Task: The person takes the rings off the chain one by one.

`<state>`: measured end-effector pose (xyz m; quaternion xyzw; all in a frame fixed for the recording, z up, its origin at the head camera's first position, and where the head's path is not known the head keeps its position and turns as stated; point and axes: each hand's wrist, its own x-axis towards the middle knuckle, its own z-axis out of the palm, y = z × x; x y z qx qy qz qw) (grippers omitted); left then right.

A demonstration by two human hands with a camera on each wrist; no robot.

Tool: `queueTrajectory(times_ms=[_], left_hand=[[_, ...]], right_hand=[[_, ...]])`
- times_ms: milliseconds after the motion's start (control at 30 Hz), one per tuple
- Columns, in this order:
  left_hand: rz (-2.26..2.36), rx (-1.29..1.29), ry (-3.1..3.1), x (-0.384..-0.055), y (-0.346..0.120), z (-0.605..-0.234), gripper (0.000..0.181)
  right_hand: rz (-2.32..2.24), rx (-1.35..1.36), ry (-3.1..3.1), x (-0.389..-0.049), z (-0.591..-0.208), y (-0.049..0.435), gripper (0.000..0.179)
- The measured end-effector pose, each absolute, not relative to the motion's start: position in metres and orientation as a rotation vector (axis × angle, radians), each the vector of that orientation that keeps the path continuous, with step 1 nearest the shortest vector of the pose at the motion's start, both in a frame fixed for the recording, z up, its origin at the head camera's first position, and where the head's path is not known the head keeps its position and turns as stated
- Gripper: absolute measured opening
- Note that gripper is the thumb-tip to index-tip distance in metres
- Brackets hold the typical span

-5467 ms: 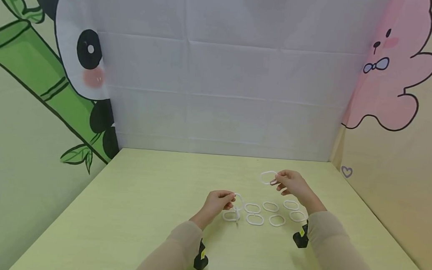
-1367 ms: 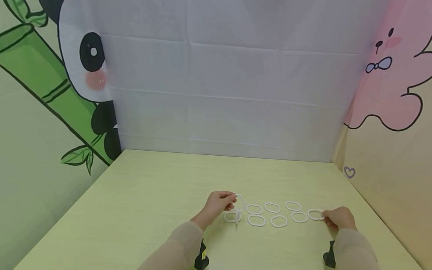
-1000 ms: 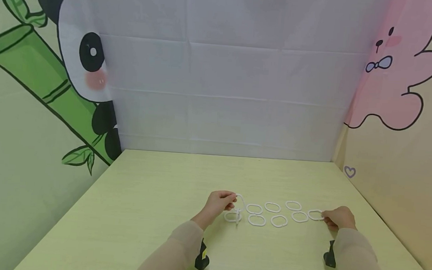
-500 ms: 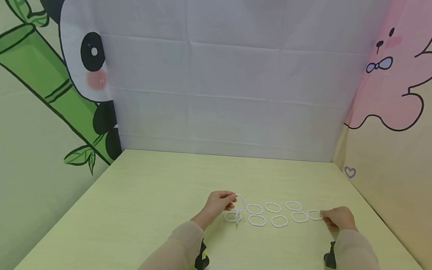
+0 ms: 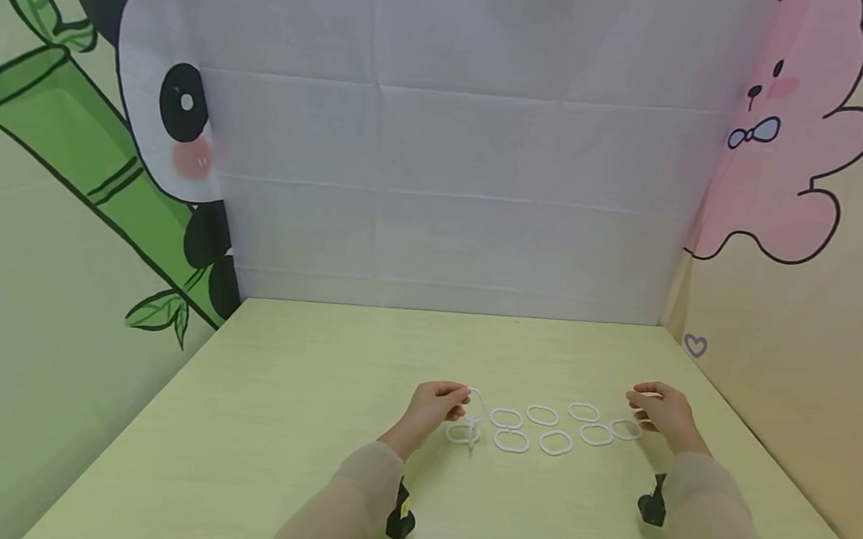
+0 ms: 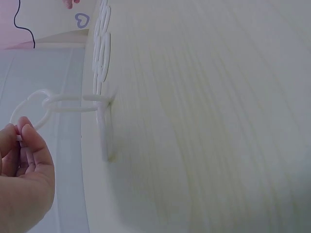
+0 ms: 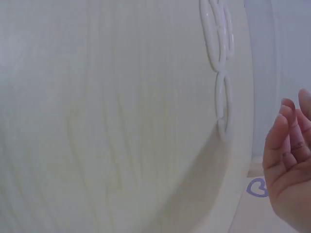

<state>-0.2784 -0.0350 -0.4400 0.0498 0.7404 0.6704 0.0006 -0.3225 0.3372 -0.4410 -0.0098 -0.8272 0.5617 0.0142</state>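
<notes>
My left hand pinches a white oval plastic chain link between thumb and fingertips, above the table. Through it passes a second link, which hangs down to a third link resting on the tabletop. Apart from every link, my right hand hovers at the right with relaxed fingers and nothing in them. Just below it lies the rightmost loose link, with a small gap visible in its ring in the right wrist view.
Several more loose links lie flat between the hands, among them one nearer link and one farther link. The pale yellow table ends at a white hanging sheet behind and a side wall at right.
The right hand carried a link over and set it down at the right end of the loose ones, then let go and rose. The left hand stays in place, holding its link.
</notes>
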Motion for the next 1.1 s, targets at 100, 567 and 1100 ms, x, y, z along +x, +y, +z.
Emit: queueTrajectory(times_ms=[100, 567, 1100], left_hand=[[2.107, 0.165, 2.323, -0.278, -0.036, -0.44, 0.027], [2.121, 0.174, 2.326, -0.278, -0.037, -0.44, 0.028], [2.108, 0.156, 2.339, -0.279, -0.031, -0.437, 0.026]], right_hand=[[1.739, -0.013, -2.564, -0.326, -0.433, 0.33, 0.046], [1.725, 0.234, -2.468, -0.335, -0.39, 0.279, 0.045], [1.701, 0.456, -2.404, -0.329, -0.359, 0.236, 0.038]])
